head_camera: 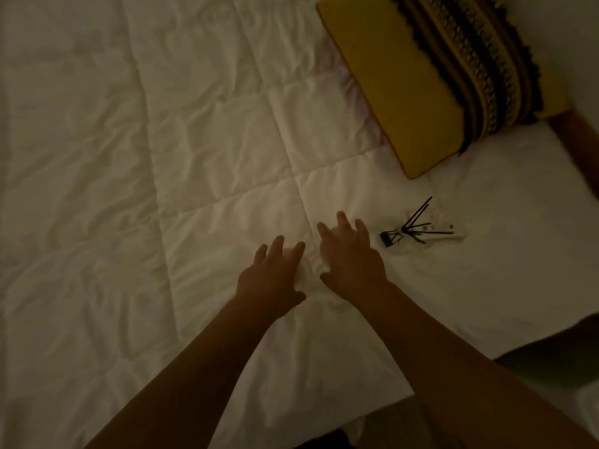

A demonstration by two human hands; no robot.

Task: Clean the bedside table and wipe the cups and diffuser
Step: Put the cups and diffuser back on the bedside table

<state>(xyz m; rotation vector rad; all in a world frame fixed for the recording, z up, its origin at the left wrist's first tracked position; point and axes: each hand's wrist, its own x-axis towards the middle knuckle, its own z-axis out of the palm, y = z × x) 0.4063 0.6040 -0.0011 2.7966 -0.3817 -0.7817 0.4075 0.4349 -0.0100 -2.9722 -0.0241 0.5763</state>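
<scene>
Your left hand [274,273] and right hand [351,254] lie spread on white cups [308,265]; right of centre, the diffuser [418,230] could tip and spill onto the bedding [194,157].

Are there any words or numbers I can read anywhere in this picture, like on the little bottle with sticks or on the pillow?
None can be read.
Diffuser lying on the white duvet: a few small marks show, too blurred and dim to read.
Yellow pillow: only a woven dark pattern, no letters.
Left hand and right hand: no writing.
</scene>
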